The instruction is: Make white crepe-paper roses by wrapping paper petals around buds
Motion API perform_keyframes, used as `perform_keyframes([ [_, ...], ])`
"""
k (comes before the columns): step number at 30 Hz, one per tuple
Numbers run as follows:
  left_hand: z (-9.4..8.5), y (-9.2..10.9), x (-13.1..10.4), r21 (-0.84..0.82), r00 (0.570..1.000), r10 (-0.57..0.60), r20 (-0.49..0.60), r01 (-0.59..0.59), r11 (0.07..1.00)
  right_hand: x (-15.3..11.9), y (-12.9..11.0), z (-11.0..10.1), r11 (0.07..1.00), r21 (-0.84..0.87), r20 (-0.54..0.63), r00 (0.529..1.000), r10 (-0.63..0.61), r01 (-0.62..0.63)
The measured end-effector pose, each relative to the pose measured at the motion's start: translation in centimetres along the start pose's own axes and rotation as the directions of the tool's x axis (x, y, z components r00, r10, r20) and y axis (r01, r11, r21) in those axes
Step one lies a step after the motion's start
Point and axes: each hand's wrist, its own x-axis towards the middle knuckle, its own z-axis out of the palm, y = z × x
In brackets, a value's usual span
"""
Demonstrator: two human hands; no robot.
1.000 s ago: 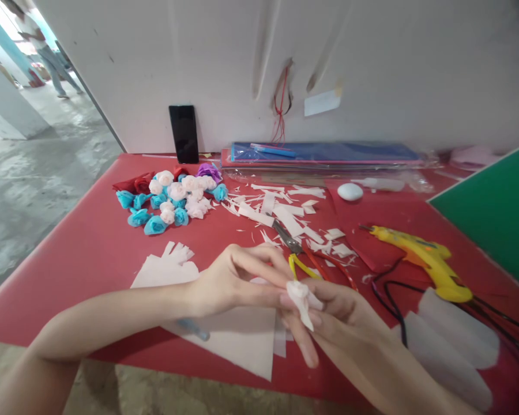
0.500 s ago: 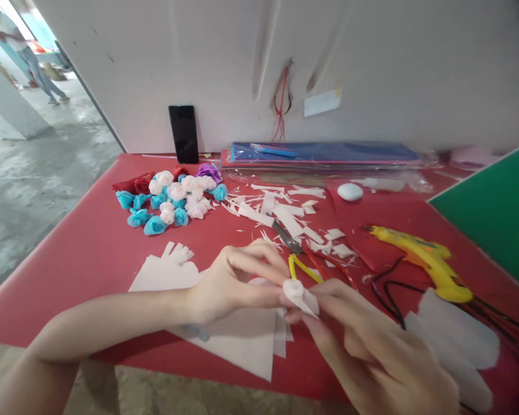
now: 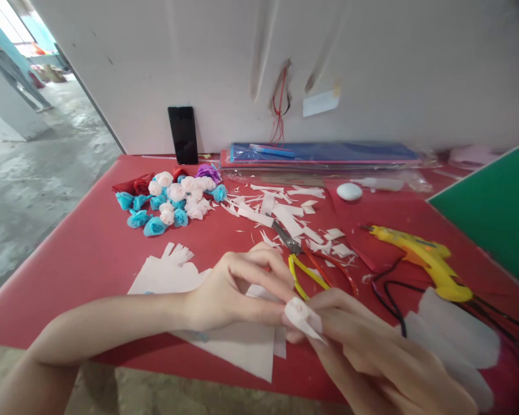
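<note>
A small white paper flower [image 3: 301,313], a rolled strip with a loose pointed end, is pinched between my two hands. My left hand [image 3: 246,288] grips its left side with thumb and fingertips. From the right, my right hand [image 3: 367,346] holds the strip's loose part between thumb and fingers. White paper sheets [image 3: 237,351] lie on the table beneath my left hand. Just beyond the hands rest pliers [image 3: 292,242] with one yellow and one red handle, among white paper scraps [image 3: 285,216].
Blue, white, red and purple paper flowers [image 3: 168,196] cluster at the back left of the red table [image 3: 90,248]. A black phone [image 3: 183,135] leans on the wall. At right are a yellow glue gun [image 3: 424,259], its dark cord and a green board [image 3: 493,202]. A person [image 3: 12,75] stands far left.
Both hands have shifted slightly right and down with the white paper flower. The flower has turned, and its loose end points further down to the right. The distant person has moved left.
</note>
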Motion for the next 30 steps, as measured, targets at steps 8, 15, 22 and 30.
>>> perform_keyframes([
  [8,0.0,0.2,0.1,0.015,1.000,0.013,0.017,-0.013,1.000,0.8,-0.8,0.2,0.975,0.179,0.006,0.991,0.132,-0.131],
  [15,-0.2,0.3,0.2,0.079,0.997,0.015,0.074,-0.021,0.997,0.0,0.1,0.2,0.942,0.291,0.031,0.986,0.162,-0.164],
  [22,-0.1,0.4,0.1,0.118,0.992,0.033,0.118,-0.047,0.992,-0.2,0.3,0.2,0.857,0.419,0.164,0.954,0.253,-0.299],
  [30,-0.2,0.8,0.4,0.180,0.985,0.048,0.166,-0.078,0.981,0.4,1.0,1.2,0.379,0.749,0.449,0.837,0.311,-0.543],
])
